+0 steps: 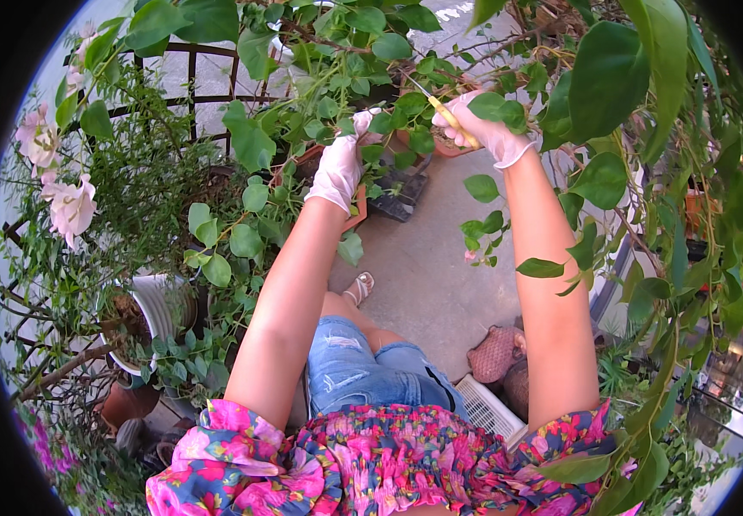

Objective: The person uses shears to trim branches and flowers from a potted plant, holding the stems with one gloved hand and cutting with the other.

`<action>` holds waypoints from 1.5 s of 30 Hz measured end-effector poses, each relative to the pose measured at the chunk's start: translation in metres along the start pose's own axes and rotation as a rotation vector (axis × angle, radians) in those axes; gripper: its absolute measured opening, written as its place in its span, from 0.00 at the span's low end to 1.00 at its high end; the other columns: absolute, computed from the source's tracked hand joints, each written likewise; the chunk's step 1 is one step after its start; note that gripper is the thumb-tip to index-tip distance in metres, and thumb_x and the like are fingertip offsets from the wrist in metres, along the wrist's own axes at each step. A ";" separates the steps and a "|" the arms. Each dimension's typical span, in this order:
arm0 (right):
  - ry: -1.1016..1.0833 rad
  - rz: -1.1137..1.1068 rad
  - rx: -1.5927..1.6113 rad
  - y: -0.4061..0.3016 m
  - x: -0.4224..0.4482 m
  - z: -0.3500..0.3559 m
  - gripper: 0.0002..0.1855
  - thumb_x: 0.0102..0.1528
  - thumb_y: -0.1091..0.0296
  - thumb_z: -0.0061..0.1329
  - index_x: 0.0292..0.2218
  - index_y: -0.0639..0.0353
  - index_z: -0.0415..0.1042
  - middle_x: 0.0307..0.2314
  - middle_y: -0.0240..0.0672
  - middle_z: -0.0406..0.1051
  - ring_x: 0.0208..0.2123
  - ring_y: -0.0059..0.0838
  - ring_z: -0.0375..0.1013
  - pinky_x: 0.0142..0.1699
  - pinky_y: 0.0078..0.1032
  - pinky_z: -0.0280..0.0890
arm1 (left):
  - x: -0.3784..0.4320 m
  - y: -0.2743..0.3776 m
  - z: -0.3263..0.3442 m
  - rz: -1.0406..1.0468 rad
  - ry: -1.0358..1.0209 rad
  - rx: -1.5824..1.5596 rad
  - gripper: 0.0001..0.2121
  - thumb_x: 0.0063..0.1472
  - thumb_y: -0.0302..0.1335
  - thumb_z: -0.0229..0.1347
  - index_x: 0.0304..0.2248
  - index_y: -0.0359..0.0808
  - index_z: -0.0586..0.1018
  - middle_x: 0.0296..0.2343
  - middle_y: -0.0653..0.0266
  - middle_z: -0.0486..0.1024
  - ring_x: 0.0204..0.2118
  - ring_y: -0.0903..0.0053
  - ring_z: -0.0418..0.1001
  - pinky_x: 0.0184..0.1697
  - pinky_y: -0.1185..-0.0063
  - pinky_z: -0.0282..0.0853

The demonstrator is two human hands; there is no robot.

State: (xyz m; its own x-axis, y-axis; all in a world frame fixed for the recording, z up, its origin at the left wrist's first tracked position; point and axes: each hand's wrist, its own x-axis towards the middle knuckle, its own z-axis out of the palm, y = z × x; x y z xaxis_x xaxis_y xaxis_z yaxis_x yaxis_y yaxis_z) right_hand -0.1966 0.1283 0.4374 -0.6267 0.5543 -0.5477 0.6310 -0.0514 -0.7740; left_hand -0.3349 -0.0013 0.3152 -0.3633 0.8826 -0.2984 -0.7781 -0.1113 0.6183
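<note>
Both of my hands wear thin whitish gloves and reach forward into leafy bougainvillea branches. My right hand [489, 129] is closed around the yellow handle of a slim hand tool [453, 120]. Its narrow metal end points up and to the left among the twigs; the exact kind of tool cannot be told. Leaves cover part of that hand. To its left, my left hand [338, 166] has its fingers bunched on a leafy stem [384, 122], with the fingertips partly hidden by foliage. A gap of leaves and stems lies between the two hands.
Below my left hand are a terracotta-coloured planter [360, 209] and a black plastic tray-like object [402, 197]. A metal trellis [192, 97] and white ribbed pot [162, 306] stand left. Near my lap are a white plastic basket [491, 407] and textured brown pot [493, 353]. Branches hang at right.
</note>
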 end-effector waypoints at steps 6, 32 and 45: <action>0.120 0.067 -0.376 -0.040 0.004 0.010 0.12 0.46 0.63 0.43 0.18 0.62 0.66 0.11 0.30 0.63 0.11 0.19 0.59 0.17 0.19 0.53 | -0.007 -0.006 0.002 0.025 0.089 0.017 0.12 0.56 0.33 0.49 0.37 0.35 0.74 0.33 0.69 0.72 0.34 0.82 0.67 0.41 0.82 0.61; 0.374 0.154 -1.081 -0.044 -0.019 0.031 0.19 0.40 0.58 0.43 0.27 0.66 0.72 0.23 0.52 0.70 0.25 0.44 0.71 0.30 0.34 0.64 | -0.023 -0.015 0.016 0.102 0.027 0.035 0.11 0.56 0.33 0.48 0.35 0.37 0.74 0.32 0.72 0.72 0.35 0.83 0.66 0.39 0.82 0.61; 0.322 0.110 -0.833 -0.044 -0.025 0.039 0.13 0.42 0.64 0.43 0.26 0.63 0.72 0.15 0.41 0.70 0.19 0.32 0.71 0.27 0.29 0.64 | -0.021 -0.018 0.015 0.146 0.018 0.017 0.11 0.55 0.33 0.49 0.35 0.38 0.75 0.32 0.72 0.73 0.35 0.83 0.67 0.41 0.81 0.59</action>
State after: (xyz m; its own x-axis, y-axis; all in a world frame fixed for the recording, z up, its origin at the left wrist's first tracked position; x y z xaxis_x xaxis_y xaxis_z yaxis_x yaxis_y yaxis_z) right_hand -0.2266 0.0848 0.4731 -0.4636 0.7941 -0.3930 0.8855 0.4314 -0.1727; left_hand -0.3059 -0.0110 0.3212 -0.4812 0.8493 -0.2170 -0.7077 -0.2303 0.6679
